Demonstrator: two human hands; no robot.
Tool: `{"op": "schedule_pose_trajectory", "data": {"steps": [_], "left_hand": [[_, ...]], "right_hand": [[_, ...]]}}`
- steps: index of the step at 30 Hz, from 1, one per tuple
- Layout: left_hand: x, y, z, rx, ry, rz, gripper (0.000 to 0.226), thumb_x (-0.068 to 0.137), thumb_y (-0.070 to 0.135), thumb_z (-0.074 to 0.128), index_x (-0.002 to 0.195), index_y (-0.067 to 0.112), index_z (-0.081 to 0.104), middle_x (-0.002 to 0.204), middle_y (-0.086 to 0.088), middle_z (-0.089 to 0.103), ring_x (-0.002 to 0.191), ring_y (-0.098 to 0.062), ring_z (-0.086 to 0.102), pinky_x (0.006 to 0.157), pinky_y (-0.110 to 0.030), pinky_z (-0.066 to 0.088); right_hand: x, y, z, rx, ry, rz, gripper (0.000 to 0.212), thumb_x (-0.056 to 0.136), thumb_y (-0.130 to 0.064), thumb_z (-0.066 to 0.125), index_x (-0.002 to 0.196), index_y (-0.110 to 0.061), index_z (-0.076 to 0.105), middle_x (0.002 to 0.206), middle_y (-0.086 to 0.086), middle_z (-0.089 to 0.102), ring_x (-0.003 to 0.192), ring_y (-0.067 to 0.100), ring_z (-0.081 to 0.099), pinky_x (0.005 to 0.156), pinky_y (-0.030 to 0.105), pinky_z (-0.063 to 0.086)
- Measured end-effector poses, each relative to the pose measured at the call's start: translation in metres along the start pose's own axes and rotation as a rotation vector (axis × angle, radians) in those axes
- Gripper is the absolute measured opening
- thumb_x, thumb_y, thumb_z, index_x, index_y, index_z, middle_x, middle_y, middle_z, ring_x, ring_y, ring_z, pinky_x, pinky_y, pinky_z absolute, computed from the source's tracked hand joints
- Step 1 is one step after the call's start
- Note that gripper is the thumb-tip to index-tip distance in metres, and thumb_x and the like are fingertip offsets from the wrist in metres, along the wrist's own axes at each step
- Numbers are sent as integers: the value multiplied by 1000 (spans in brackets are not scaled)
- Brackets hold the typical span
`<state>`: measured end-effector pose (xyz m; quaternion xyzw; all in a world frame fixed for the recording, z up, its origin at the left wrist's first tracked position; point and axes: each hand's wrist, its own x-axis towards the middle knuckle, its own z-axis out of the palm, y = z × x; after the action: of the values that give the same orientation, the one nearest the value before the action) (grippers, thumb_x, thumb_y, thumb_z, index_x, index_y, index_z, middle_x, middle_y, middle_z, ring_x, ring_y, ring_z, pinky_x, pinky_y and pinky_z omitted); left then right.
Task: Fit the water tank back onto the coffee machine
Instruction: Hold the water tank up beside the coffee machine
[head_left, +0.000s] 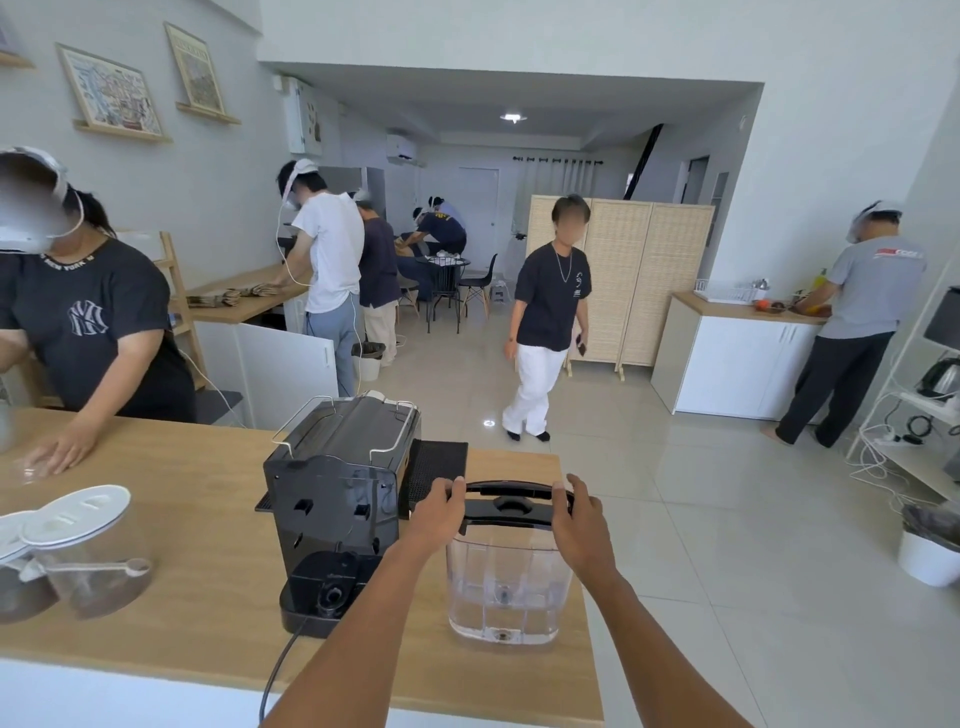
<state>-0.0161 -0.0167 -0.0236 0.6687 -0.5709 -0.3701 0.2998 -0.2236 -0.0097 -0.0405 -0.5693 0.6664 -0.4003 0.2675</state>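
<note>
A clear plastic water tank with a black lid and handle stands on the wooden counter, just right of the black coffee machine. The machine's back faces me, with its empty tank seat low at the rear. My left hand grips the left end of the tank's lid. My right hand grips the lid's right end. A little water sits in the tank's bottom.
Two lidded clear jars holding brown powder stand at the counter's left. A black cable runs from the machine toward me. A person leans on the counter's far left. The counter's right edge lies just past the tank.
</note>
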Motion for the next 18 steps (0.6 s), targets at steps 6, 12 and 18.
{"op": "schedule_pose_trajectory", "data": {"steps": [6,12,18], "left_hand": [[-2,-8,3,-58,-38,33,53,105,49,22,136,19,53,127,-6,60,128,-28,51,101,-39,35],[-9,-33,11,-97,-38,100,49,106,41,29,154,34,35,123,3,58,114,-14,50,101,-35,37],[-16,-42,24,118,-14,226,57,105,44,31,158,41,10,55,8,34,50,-8,36,62,-30,41]], "right_hand": [[0,4,-2,69,-41,37,57,103,-47,34,156,-27,32,138,13,51,122,28,54,103,43,41],[-15,30,-11,9,-142,-49,56,102,-45,41,156,-38,30,129,3,57,117,22,57,103,39,44],[-21,42,-4,-115,-217,-107,64,102,-48,37,158,-47,6,138,1,56,107,21,63,92,35,48]]}}
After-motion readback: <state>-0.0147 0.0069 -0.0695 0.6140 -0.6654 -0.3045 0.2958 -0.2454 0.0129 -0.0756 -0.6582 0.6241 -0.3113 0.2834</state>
